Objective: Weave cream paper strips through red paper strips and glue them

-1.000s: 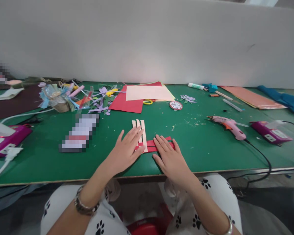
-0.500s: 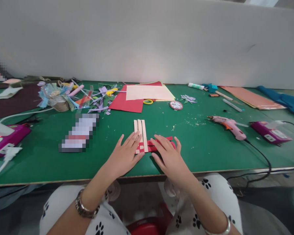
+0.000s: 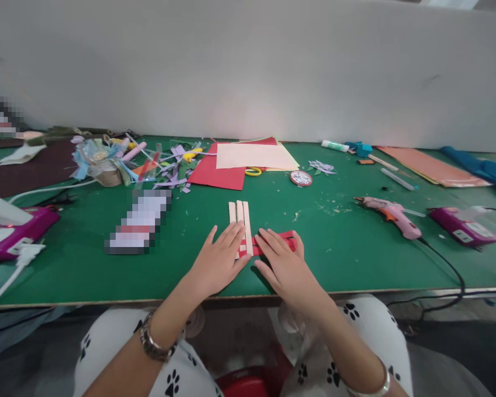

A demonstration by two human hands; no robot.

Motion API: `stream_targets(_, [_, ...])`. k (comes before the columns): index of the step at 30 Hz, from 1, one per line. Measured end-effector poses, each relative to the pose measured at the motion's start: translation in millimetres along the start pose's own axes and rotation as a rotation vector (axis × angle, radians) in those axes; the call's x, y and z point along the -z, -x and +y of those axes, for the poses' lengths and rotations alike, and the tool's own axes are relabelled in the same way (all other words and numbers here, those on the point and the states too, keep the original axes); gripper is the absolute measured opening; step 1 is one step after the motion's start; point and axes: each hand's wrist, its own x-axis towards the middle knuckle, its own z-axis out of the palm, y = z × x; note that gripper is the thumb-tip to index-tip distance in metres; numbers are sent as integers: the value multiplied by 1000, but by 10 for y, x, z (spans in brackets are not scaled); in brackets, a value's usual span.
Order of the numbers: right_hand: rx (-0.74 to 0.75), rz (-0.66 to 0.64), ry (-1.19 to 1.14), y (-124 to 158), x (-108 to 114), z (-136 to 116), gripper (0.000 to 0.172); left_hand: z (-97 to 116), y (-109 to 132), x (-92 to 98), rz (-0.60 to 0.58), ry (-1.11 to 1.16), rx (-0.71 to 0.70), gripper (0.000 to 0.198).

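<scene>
Flat on the green table lie cream paper strips (image 3: 247,218) pointing away from me, woven with red paper strips (image 3: 288,239) that run to the right. A small red and cream check shows where they cross. My left hand (image 3: 218,258) rests with fingers outstretched over the left cream strips and the woven corner, covering part of both. My right hand (image 3: 281,264) lies flat with fingers spread on the red strips, hiding their middle. Neither hand is wrapped around anything.
A pink hot glue gun (image 3: 391,215) lies right, beside a purple power strip (image 3: 465,226). A blurred-out phone (image 3: 139,223) lies left. Behind are red paper (image 3: 219,175), yellow-handled scissors (image 3: 254,172), a round tin-like disc (image 3: 301,177), paper scraps (image 3: 176,173) and a glue stick (image 3: 334,146).
The camera view has shifted slightly, so everything sits a little further right. My left hand has slid slightly right over the woven corner, covering more of the check. My right hand stays on the red strips.
</scene>
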Motion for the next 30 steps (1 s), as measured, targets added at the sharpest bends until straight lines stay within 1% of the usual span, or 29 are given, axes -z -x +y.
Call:
stream_targets(4, [-68, 68, 13, -110, 48, 56, 33, 4, -1, 23, -25, 1, 8, 52])
stream_targets(6, [-81, 73, 22, -181, 68, 90, 27, 11, -5, 45, -52, 3, 17, 52])
stream_targets(9, [-110, 41, -16, -277, 90, 124, 17, 25, -9, 68, -81, 8, 20, 52])
stream_targets(13, [-144, -57, -76, -370, 129, 143, 3, 28, -8, 75, -80, 10, 23, 51])
stream_targets(16, [-118, -86, -85, -402, 160, 155, 6, 21, -3, 71, -86, 17, 21, 52])
stream_targets(20, [-62, -51, -51, -387, 176, 150, 10, 12, 5, 53, -86, 20, 8, 53])
stream_targets(25, [-60, -16, 48, -369, 160, 108, 6, -4, 2, 33, -49, 31, -8, 52])
stream_targets(28, [-70, -6, 66, -386, 139, 110, 9, -2, -2, 37, -38, 38, -10, 51])
stream_targets(30, [-39, 35, 68, -379, 128, 125, 11, 6, -4, 42, -39, 37, 0, 50])
